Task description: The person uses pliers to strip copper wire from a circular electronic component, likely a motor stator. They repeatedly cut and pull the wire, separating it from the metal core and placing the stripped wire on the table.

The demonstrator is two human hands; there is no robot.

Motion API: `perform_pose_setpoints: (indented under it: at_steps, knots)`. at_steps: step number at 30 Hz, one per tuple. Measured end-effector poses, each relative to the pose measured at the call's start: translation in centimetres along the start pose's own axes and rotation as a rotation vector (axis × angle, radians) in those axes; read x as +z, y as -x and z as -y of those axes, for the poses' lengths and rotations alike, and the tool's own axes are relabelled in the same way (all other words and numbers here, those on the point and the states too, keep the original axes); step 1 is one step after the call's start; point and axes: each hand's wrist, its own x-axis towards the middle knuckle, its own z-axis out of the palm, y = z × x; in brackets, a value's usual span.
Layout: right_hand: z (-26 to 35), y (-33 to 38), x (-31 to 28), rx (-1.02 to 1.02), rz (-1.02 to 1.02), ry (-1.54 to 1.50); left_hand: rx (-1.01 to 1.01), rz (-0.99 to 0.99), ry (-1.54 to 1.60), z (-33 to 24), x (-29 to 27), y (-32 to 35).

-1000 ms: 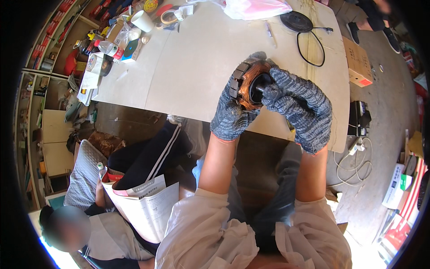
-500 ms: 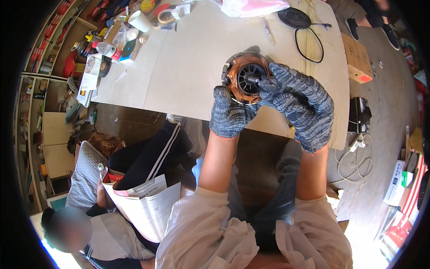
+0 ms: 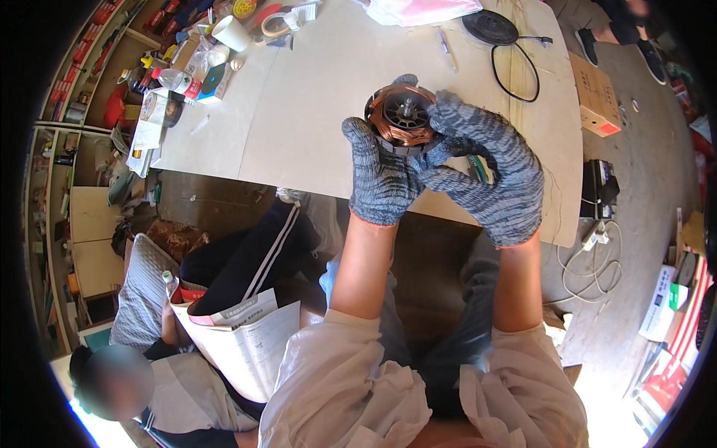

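Observation:
An electric motor, with copper windings round a black slotted hub and a metal shaft in the middle, is held up over the near part of the table. In a grey striped knit glove, my left hand supports it from below and the left side, thumb upward. My right hand, gloved alike, is curved with its fingertips against the motor's right side. Part of the motor's underside is hidden by the gloves. Behind the right fingers shows a small green and white thing, too covered to name.
A pen, a black round base with a cable and a pink bag lie on the pale table. Bottles, a cup and tape crowd its left. A seated person is at lower left; a cardboard box stands right.
The motor has tipped, so its outer side faces me more, and has moved slightly up and left. My right hand has shifted left, its fingers spread more around the side.

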Motion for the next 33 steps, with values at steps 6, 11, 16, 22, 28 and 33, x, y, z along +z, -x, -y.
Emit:
perform_pose_setpoints:
  at_steps: [6,11,16,22,28,33]
  knots:
    - [-0.3,-1.0,0.8,-0.145,0.046,0.557,0.007,-0.042,0.020,0.3,0.1,-0.4]
    - [-1.5,-1.1,1.7,-0.127,-0.063,0.626,-0.087,-0.143,0.034,0.8,0.0,-0.7]
    - [-2.5,-1.0,1.2,-0.097,-0.071,0.670,-0.142,-0.146,0.000,1.1,-0.4,-1.0]
    - [-3.6,-0.8,0.9,-0.028,-0.060,0.592,-0.177,-0.249,-0.083,1.5,-0.1,-1.1]
    - [-4.0,-0.7,0.4,0.045,-0.056,0.384,-0.284,-0.282,-0.182,0.9,0.8,-1.3]
    - [-2.5,-0.8,0.7,0.238,-0.200,0.206,-0.272,-0.261,-0.374,0.6,0.7,-1.2]
